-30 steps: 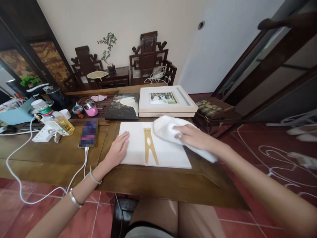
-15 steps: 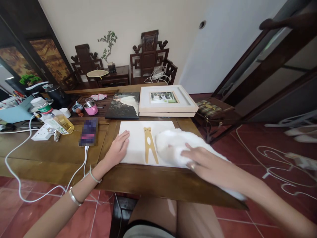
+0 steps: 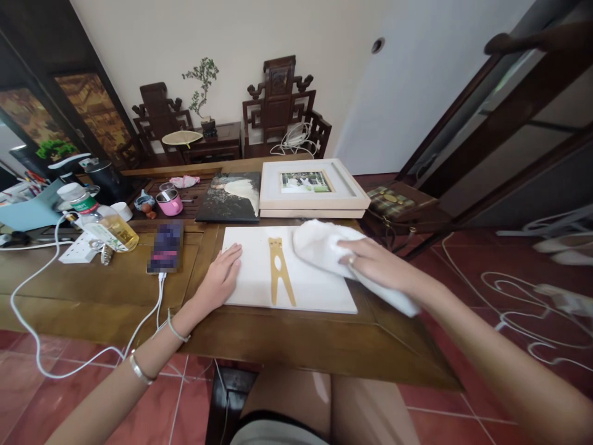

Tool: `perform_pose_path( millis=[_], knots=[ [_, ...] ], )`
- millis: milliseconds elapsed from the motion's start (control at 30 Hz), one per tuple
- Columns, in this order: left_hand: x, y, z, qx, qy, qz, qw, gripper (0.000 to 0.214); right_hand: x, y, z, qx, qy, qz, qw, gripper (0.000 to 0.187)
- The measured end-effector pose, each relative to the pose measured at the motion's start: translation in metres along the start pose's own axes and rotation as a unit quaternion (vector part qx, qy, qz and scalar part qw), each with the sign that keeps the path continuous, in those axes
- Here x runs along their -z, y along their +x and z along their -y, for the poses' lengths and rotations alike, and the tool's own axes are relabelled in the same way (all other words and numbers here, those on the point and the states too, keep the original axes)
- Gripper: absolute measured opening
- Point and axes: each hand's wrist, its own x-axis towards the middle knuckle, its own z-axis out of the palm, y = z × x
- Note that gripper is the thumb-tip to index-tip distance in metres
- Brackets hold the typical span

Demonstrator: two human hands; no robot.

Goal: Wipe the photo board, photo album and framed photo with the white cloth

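Observation:
A flat white board (image 3: 252, 272) lies on the wooden table in front of me, with a tan, two-legged stand piece (image 3: 277, 259) along its middle. My left hand (image 3: 225, 270) rests flat on the board's left edge, fingers stretched out and holding nothing. My right hand (image 3: 365, 256) has its fingers closed on a white towel (image 3: 317, 244), which is bunched over the board's upper right corner. A loose end of the towel trails to the right past the board. The board's corner under the towel is hidden.
Behind the board stand a white framed picture (image 3: 315, 201) and a dark photo panel (image 3: 231, 198). To the left lie a phone (image 3: 165, 247) on a cable, an oil-coloured bottle (image 3: 111, 225), a power strip (image 3: 78, 247) and a pink cup (image 3: 170, 202).
My right hand has moved the towel away from me, up the board, uncovering the lower right corner. My left hand has stayed in place.

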Motion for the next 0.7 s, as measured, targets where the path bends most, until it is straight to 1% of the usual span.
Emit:
perform_pose_path(
  millis=[67, 133, 200, 267, 367, 467, 533, 600, 667, 700],
  knots=[
    [0.000, 0.000, 0.000, 0.002, 0.000, 0.002, 1.000, 0.040, 0.001, 0.023, -0.007, 0.013, -0.002, -0.024, 1.000, 0.018],
    [0.001, 0.000, 0.000, 0.002, -0.001, -0.001, 1.000, 0.040, 0.001, 0.037, -0.011, 0.018, -0.003, -0.033, 0.999, 0.016],
    [0.001, -0.001, 0.000, 0.002, -0.003, -0.005, 1.000, 0.039, 0.000, 0.041, -0.011, 0.019, -0.005, -0.036, 0.999, 0.016],
    [0.000, -0.001, -0.001, 0.002, -0.005, -0.007, 1.000, 0.039, -0.002, 0.035, -0.007, 0.023, -0.008, -0.031, 0.999, 0.016],
    [0.000, -0.001, 0.000, -0.002, -0.004, -0.008, 1.000, 0.038, -0.003, 0.005, 0.007, 0.018, -0.010, -0.014, 1.000, 0.019],
    [-0.001, 0.000, 0.000, -0.003, 0.003, -0.007, 1.000, 0.038, -0.006, -0.041, 0.019, -0.013, -0.006, 0.021, 1.000, 0.027],
    [-0.001, 0.000, 0.000, -0.002, 0.007, -0.006, 1.000, 0.039, -0.012, -0.074, 0.021, -0.019, -0.004, 0.054, 0.998, 0.030],
    [-0.001, 0.000, 0.000, -0.001, 0.009, -0.004, 1.000, 0.040, -0.019, -0.101, 0.017, -0.009, -0.004, 0.063, 0.998, 0.032],
    [-0.001, 0.000, 0.000, -0.001, 0.010, -0.002, 1.000, 0.040, -0.024, -0.114, 0.013, -0.002, -0.007, 0.055, 0.998, 0.033],
    [-0.001, 0.000, 0.000, -0.002, 0.010, -0.002, 1.000, 0.040, -0.025, -0.114, 0.012, -0.003, -0.012, 0.051, 0.999, 0.033]
  ],
)
